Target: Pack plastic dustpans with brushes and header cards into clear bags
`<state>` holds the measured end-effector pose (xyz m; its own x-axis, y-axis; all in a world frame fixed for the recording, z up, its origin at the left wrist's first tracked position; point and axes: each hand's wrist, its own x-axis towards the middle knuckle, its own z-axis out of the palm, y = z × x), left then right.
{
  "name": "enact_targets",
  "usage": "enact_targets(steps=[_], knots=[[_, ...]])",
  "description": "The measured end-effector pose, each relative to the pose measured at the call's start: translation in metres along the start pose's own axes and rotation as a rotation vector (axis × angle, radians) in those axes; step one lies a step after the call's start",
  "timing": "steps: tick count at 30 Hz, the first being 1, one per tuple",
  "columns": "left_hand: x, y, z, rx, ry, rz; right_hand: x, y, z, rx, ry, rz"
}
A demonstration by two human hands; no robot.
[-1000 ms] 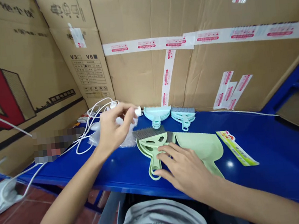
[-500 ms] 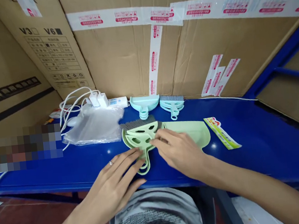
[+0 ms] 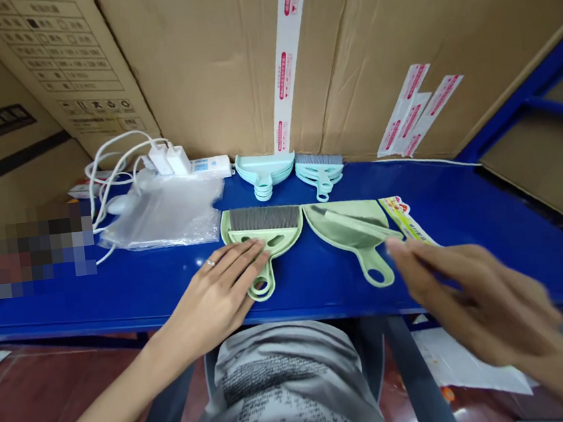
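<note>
Surface: a glossy blue bench (image 3: 319, 281), backed by a wall of taped cardboard boxes (image 3: 227, 76); red-brown floor below its front edge.
Left hand (image 3: 217, 298): lies flat, fingers (image 3: 246, 258) released and spread on the green brush (image 3: 262, 230), grasping nothing.
Right hand (image 3: 471, 292): blurred, open, fingers loose, hovering over the front edge just right of the green dustpan (image 3: 356, 230), holding nothing.
Brush and dustpan: side by side but apart at mid-bench, handles toward the person.
Behind: stacked pale blue dustpans (image 3: 264, 170) and brushes (image 3: 320, 173) against the boxes.
Left: clear plastic bags (image 3: 163, 210), white power strip (image 3: 201, 168) with cables.
Open room: bare blue bench to the right, beyond the printed card (image 3: 406, 218).
Writing: red print on white tape and a table on one box, both too small to read.
</note>
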<state>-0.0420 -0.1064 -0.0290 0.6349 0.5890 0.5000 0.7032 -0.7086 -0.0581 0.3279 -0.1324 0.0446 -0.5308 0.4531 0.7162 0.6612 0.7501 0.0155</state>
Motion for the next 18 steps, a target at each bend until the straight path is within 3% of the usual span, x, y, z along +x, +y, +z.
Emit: enact_targets(steps=[2, 4, 12, 16, 18], knots=[[0.0, 0.001, 0.0, 0.012, 0.013, 0.009, -0.008, -0.002, 0.014, -0.082, -0.098, -0.197], [0.0, 0.002, -0.001, 0.017, 0.03, 0.019, -0.015, -0.001, 0.023, -0.145, -0.149, -0.271], [-0.001, 0.002, 0.002, -0.027, 0.058, 0.006, -0.023, 0.016, 0.027, 0.02, -0.234, -0.01], [-0.001, 0.001, 0.002, -0.009, 0.07, 0.026, -0.021, 0.025, 0.035, 0.037, -0.137, 0.001], [-0.001, 0.0, 0.002, 0.009, 0.068, 0.042, -0.016, 0.03, 0.042, 0.006, -0.162, -0.022]])
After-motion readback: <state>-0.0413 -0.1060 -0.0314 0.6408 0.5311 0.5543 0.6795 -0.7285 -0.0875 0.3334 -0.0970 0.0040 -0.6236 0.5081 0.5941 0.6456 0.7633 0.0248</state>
